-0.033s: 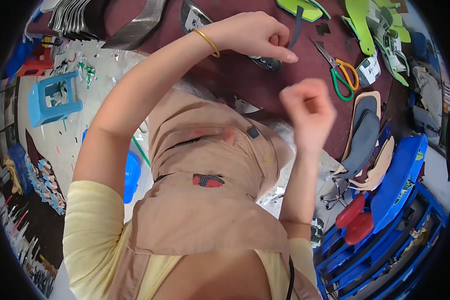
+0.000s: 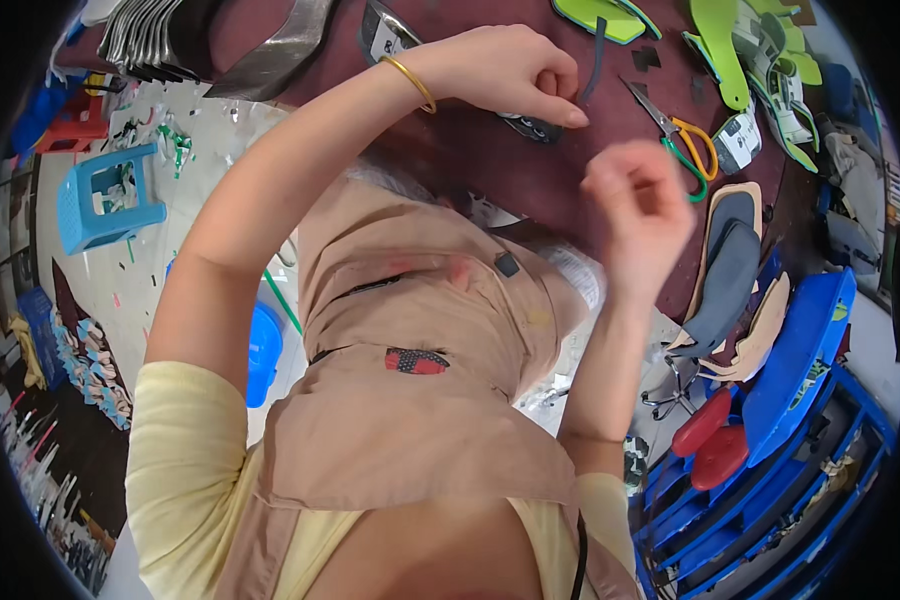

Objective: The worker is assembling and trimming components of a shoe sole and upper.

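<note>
Over the dark red work surface [image 2: 530, 190], my left hand [image 2: 515, 75] is closed, its thumb pressed toward curled fingers; what they hold, if anything, is hidden. Partly under that hand lies a dark piece with a pale label [image 2: 532, 127]. My right hand [image 2: 642, 205] is slightly blurred, its fingers curled in toward the thumb, and I cannot make out anything in it. It is apart from the left hand, just left of scissors [image 2: 685, 140] with an orange and a green handle. A dark strap [image 2: 596, 62] lies right of my left fingers.
Bright green sandal parts [image 2: 725, 50] and a green sole [image 2: 610, 18] lie at the far side. Dark curved pieces [image 2: 160, 40] are stacked at far left. Grey and beige insoles [image 2: 730, 265] rest at right, near a blue tray [image 2: 800, 365]. A blue stool [image 2: 110, 200] stands on the floor.
My right hand has moved to the right, away from the left hand and partly over the green scissor handle. My left hand has barely shifted.
</note>
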The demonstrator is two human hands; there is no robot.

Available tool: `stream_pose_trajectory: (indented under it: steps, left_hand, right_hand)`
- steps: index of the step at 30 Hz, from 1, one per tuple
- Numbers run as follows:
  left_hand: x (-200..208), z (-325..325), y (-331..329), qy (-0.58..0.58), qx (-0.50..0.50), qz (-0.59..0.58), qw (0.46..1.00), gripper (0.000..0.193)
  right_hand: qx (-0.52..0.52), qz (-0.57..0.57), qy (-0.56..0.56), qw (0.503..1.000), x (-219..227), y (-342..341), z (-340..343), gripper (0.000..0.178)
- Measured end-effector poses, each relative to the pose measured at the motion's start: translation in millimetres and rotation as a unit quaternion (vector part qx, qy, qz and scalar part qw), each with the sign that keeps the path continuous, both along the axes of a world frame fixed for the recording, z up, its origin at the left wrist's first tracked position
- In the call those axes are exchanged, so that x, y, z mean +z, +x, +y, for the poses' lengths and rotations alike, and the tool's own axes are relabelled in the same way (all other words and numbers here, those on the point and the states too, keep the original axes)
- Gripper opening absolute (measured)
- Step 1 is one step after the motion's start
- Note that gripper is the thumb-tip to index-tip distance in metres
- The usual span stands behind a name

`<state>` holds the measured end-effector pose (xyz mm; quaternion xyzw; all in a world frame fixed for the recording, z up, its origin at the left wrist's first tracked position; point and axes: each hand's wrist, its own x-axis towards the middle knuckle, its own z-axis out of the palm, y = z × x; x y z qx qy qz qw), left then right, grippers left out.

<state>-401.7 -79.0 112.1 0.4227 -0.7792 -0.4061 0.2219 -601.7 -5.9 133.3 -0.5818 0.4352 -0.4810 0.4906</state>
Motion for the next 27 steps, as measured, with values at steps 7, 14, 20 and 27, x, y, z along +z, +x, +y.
stream_pose_trajectory:
  steps: [7,14,20,27]
  left_hand:
    - [-25.0,-2.9,9.4,-0.067,0.010,0.027,0.997,0.021]
    - [-12.0,0.4,1.5,-0.065,0.007,0.036,0.997,0.015]
    - [-8.4,6.5,1.2,-0.105,-0.041,-0.124,0.986,0.026]
    - [-1.4,-3.5,-3.7,-0.112,-0.120,-0.289,0.943,0.031]
  right_hand:
    - [0.123,0.245,-0.266,0.924,4.8,59.1,-90.2,0.027]
    - [0.202,0.324,0.043,0.923,-35.9,1.9,-75.4,0.045]
    - [0.166,0.354,-0.016,0.920,-34.7,-20.9,-64.3,0.039]
    - [0.147,0.174,0.083,0.970,-23.5,-40.9,-64.0,0.025]
